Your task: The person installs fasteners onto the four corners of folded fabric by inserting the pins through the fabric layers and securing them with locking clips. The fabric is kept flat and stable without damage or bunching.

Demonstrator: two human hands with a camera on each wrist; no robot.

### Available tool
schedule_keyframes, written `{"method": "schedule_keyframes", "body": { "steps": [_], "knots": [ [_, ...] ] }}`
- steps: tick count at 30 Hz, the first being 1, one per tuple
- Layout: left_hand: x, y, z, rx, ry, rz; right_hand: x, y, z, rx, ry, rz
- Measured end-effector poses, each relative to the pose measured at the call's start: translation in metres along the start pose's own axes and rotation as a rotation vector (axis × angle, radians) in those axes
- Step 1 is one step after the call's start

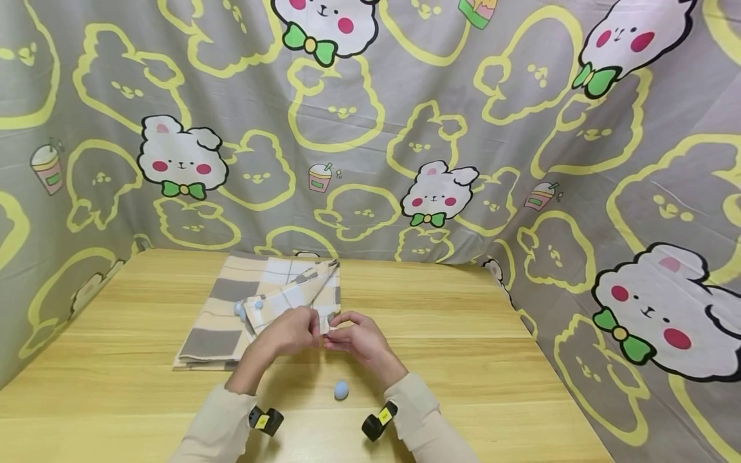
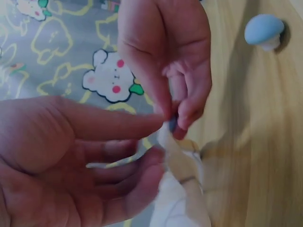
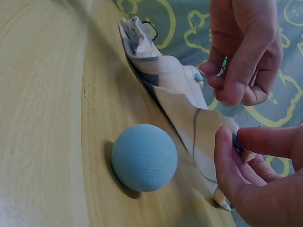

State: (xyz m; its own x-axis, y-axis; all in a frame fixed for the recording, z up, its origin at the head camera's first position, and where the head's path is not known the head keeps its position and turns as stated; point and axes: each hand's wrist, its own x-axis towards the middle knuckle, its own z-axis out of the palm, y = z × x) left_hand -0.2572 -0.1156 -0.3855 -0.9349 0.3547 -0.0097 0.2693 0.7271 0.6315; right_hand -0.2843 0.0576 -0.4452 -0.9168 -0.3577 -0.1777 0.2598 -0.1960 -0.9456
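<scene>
A checked cloth [image 1: 226, 289] in beige, grey and white lies folded on the table, one layer turned up towards the hands. My right hand [image 1: 365, 337] pinches its near right corner [image 3: 218, 120], with a small blue piece [image 3: 236, 140] between thumb and fingers. Beside that corner is my left hand [image 1: 292, 331], its thumb tip close to the cloth edge and its fingers loosely bent. Several blue pieces [image 1: 258, 305] sit at the cloth's left fold. On the table between the wrists lies a blue mushroom-shaped piece [image 2: 264, 29], with a round cap and a pale stem.
The wooden table [image 1: 463, 373] reaches back to a grey curtain [image 1: 370, 148] printed with bears, which also hangs on both sides. A black device with a yellow label [image 1: 263, 421] is strapped to the left wrist, another [image 1: 380, 421] to the right.
</scene>
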Motion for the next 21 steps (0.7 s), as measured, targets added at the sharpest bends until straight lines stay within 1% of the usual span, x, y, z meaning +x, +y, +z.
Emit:
{"method": "schedule_keyframes", "body": {
  "steps": [3, 5, 7, 9, 13, 16, 21],
  "knots": [
    [-0.005, 0.007, 0.002, -0.001, -0.151, 0.056, 0.0, 0.001, -0.001, -0.022, 0.009, -0.007],
    [-0.007, 0.011, 0.006, 0.005, -0.231, 0.061, 0.0, 0.001, -0.001, -0.046, 0.023, -0.01],
    [-0.008, 0.015, 0.012, 0.025, -0.276, 0.038, -0.001, 0.0, -0.001, -0.07, 0.038, -0.013],
    [-0.009, 0.018, 0.017, 0.061, -0.294, 0.03, -0.001, 0.0, -0.002, -0.095, 0.051, -0.013],
    [-0.01, 0.024, 0.028, 0.125, -0.311, 0.045, 0.0, -0.001, -0.002, -0.137, 0.059, -0.026],
    [-0.01, 0.027, 0.036, 0.123, -0.32, 0.042, 0.0, -0.001, -0.003, -0.145, 0.055, -0.022],
    [-0.012, 0.032, 0.046, 0.113, -0.324, 0.012, -0.001, -0.001, -0.003, -0.143, 0.058, -0.007]
  ]
}}
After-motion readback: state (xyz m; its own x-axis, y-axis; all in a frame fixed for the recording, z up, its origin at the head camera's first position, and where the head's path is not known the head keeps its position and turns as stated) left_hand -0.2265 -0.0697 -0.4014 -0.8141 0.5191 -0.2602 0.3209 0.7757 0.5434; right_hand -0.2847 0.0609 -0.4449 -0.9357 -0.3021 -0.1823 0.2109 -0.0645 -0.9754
